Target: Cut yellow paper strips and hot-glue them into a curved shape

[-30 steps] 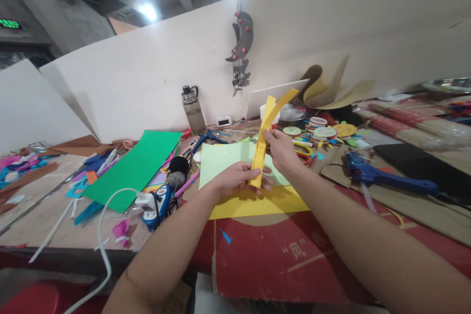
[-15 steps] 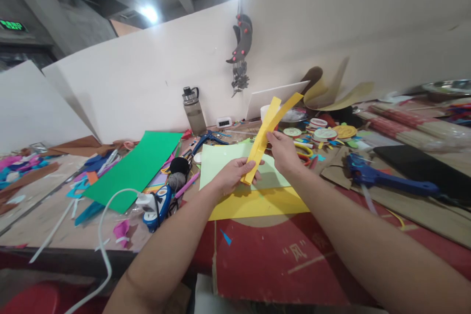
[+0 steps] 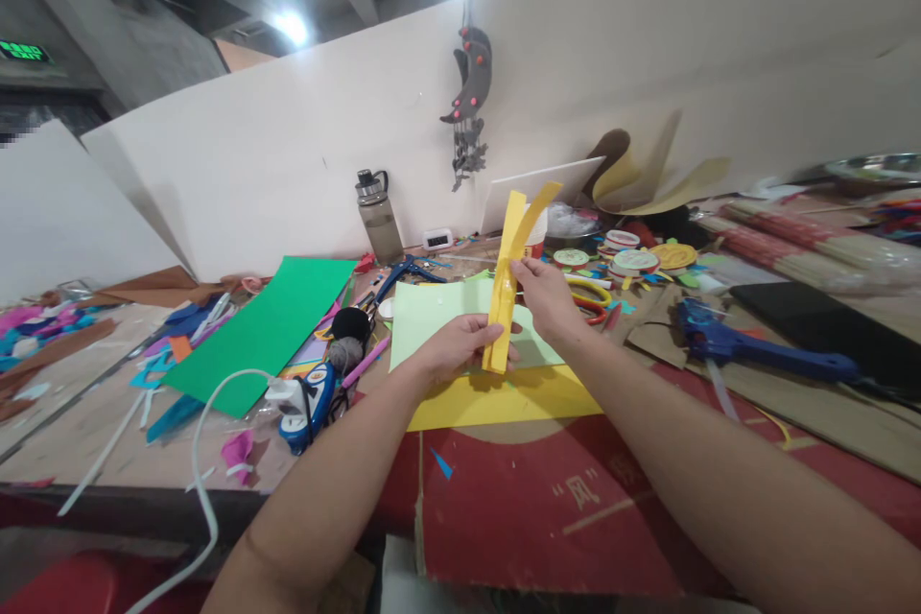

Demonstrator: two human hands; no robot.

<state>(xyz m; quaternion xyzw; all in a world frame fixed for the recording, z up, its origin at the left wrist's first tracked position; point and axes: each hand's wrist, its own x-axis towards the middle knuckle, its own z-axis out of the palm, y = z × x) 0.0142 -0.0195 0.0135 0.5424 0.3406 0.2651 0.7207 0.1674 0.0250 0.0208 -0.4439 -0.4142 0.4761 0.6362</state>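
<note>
Two yellow strips, which look like foam or felt, are held up nearly upright and lie together along their lower part, splaying apart at the top. My left hand pinches them near the bottom end. Higher up, my right hand grips their right edge between thumb and fingers. Beneath the hands lie a pale green sheet and a yellow sheet, both on a red board. Yellow-handled scissors rest just beyond my right hand.
A blue glue gun lies to the right, another blue tool at the back. On the left are a green sheet, a blue power strip and its white cord. A water bottle stands by the white partition.
Both hands have turned the yellow strips more upright, and their top ends have swung to the left. The grip of each hand looks much the same.
</note>
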